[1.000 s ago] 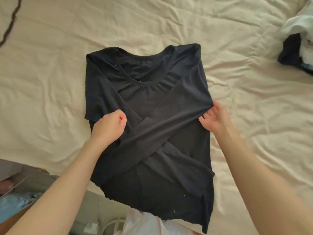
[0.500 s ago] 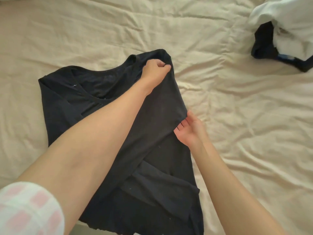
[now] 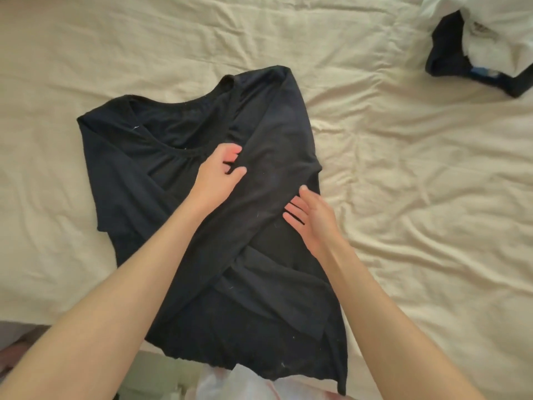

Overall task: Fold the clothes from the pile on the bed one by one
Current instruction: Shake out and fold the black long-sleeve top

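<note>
Since half a second ago the left hand (image 3: 219,171) has drawn back from the shirt's upper right shoulder to mid-frame, its fingers loosely curled on a sleeve fold; whether it pinches the fabric I cannot tell, while the right hand (image 3: 310,215) rests open on the crossed sleeve. Risk: the black long-sleeved shirt (image 3: 202,197), thin and limp on the creased cream bed sheet (image 3: 403,197), overhangs the bed's lower edge and may slide or unfold. The remaining pile (image 3: 476,47) sits upper right.

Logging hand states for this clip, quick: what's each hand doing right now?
Left hand: open, fingers loosely spread, resting on the black shirt; no grip.
Right hand: open, fingers straight, on the shirt, holding nothing.
</note>
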`<state>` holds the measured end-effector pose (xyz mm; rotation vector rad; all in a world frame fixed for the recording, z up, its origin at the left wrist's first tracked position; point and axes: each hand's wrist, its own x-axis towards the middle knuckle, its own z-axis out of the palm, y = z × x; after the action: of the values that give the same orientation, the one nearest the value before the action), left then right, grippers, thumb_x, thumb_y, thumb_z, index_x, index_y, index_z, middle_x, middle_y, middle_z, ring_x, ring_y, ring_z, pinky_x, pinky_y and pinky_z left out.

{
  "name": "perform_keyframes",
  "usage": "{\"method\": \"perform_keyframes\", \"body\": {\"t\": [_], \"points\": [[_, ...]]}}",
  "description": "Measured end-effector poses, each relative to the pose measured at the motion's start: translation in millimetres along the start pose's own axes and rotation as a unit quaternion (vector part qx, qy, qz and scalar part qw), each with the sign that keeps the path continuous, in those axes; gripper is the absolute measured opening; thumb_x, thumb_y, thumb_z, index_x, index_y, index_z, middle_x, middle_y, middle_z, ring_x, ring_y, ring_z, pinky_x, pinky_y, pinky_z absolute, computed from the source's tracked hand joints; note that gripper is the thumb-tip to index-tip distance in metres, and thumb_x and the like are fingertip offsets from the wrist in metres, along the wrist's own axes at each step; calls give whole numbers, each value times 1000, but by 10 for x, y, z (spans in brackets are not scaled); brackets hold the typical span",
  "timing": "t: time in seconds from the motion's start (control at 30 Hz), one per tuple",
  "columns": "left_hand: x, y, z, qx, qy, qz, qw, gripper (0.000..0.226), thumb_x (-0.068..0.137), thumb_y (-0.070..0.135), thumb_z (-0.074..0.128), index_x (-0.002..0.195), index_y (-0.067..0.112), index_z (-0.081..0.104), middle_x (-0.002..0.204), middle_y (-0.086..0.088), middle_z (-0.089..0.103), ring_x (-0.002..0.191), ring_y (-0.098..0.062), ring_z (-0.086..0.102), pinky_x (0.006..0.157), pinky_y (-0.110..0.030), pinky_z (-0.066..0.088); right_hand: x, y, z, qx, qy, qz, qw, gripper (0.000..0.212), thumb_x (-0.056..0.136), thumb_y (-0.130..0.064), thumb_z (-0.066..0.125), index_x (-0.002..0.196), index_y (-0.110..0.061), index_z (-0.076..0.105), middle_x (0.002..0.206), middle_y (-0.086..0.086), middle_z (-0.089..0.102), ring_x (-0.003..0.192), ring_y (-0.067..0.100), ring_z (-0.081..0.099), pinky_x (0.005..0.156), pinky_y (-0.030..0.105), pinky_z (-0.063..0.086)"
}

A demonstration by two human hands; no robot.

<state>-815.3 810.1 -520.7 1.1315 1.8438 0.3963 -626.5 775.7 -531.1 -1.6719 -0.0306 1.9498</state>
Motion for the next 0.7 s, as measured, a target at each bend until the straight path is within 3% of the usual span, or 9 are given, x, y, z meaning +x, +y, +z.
{"method": "perform_keyframes", "body": {"t": [0.1,0.23,0.37,0.43,0.53,0.7], "points": [[-459,-339,-136,-2,5,-31,999,43,88,17,62,129,23,48,111,9,54,91,-9,54,77,-17,42,-154,235,35,-43,-14,36,998,21,95,-24,56,111,-12,53,112,11,62,100,21,64,83,33,52],[-927,-761,-333,2,35,-80,996,36,90,16,60,125,20,51,109,6,58,86,-3,55,68,-10,39,-307,456,269,-139,-25,55,988,43,93,-23,60,128,-5,43,112,13,62,98,23,64,86,35,52],[-1278,-1178,-506,19,51,-119,991,27,91,22,60,118,18,57,105,3,61,88,-8,56,68,-10,38,-405,634,543,-201,-29,64,977,25,91,-21,62,110,-7,52,112,14,63,95,24,64,83,34,54],[-1408,-1366,-588,25,47,-134,989,23,91,25,60,111,17,60,104,1,63,91,-13,57,76,-19,44,-464,742,633,-196,-14,59,979,41,90,-18,64,125,-6,46,111,14,60,99,28,62,84,36,53],[-1547,-1607,-672,37,13,-157,987,21,93,27,55,108,14,62,107,-4,64,97,-16,56,85,-29,45,-575,953,709,-203,3,69,977,60,90,-18,65,140,-3,35,128,17,53,110,31,57,87,38,53],[-1696,-1795,-703,62,-57,-160,984,30,93,25,57,120,13,56,121,-7,59,108,-18,53,84,-28,41,-768,1395,837,-232,38,60,970,37,91,-15,62,124,-5,50,116,16,60,101,27,61,89,36,52]]}}
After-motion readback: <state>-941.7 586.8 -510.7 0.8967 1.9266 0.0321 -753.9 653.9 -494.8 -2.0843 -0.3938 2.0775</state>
